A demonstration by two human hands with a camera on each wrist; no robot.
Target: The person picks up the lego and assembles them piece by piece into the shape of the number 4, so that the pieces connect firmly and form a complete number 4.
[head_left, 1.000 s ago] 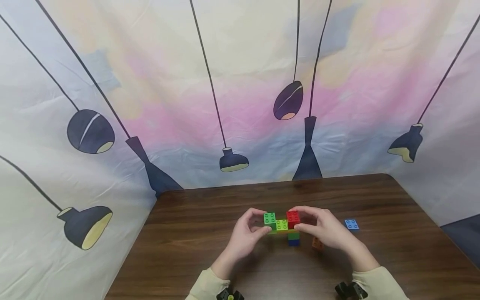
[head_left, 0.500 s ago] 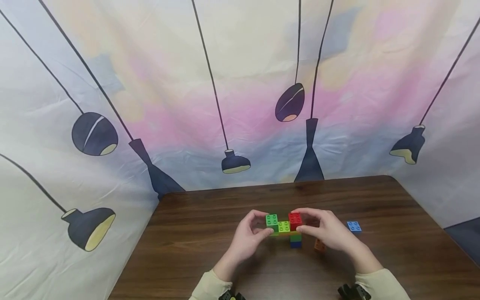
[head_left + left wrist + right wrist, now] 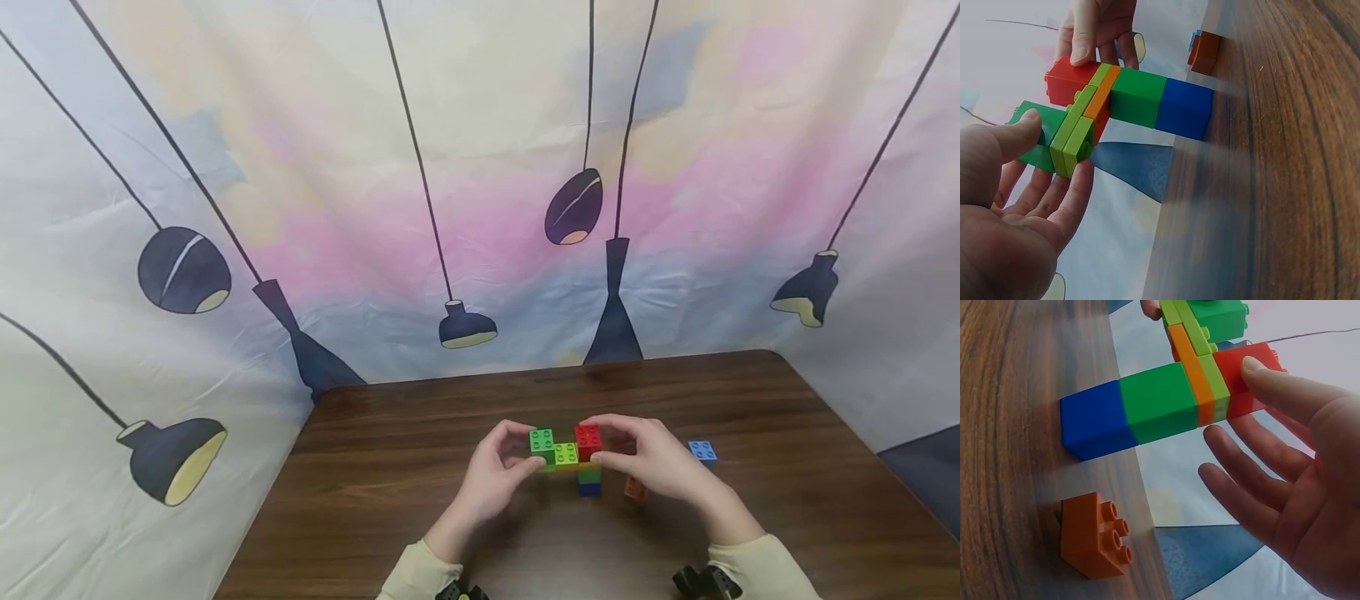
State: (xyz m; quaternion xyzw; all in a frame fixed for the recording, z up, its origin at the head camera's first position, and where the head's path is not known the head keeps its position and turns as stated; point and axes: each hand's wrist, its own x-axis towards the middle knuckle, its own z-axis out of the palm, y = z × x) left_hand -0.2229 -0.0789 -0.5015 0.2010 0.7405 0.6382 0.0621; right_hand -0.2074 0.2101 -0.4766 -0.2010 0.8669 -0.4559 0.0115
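A small structure of toy building bricks stands on the table, held from both sides. Its column has a blue brick (image 3: 1097, 422) at the bottom, a green brick (image 3: 1159, 401) over it, then a thin orange piece (image 3: 1192, 374) and thin lime pieces (image 3: 1075, 128). A red brick (image 3: 587, 442) tops the right end, and a second green brick (image 3: 541, 442) tops the left end, which overhangs the table. My left hand (image 3: 487, 477) pinches that upper green brick between thumb and fingers. With thumb and fingers, my right hand (image 3: 656, 458) grips the red brick.
An orange-brown brick (image 3: 1088, 537) lies on the wooden table (image 3: 360, 492) just right of the column, partly under the right hand in the head view. Farther right is a light blue brick (image 3: 702, 450). Behind the table hangs a cloth (image 3: 337, 208) printed with lamps.
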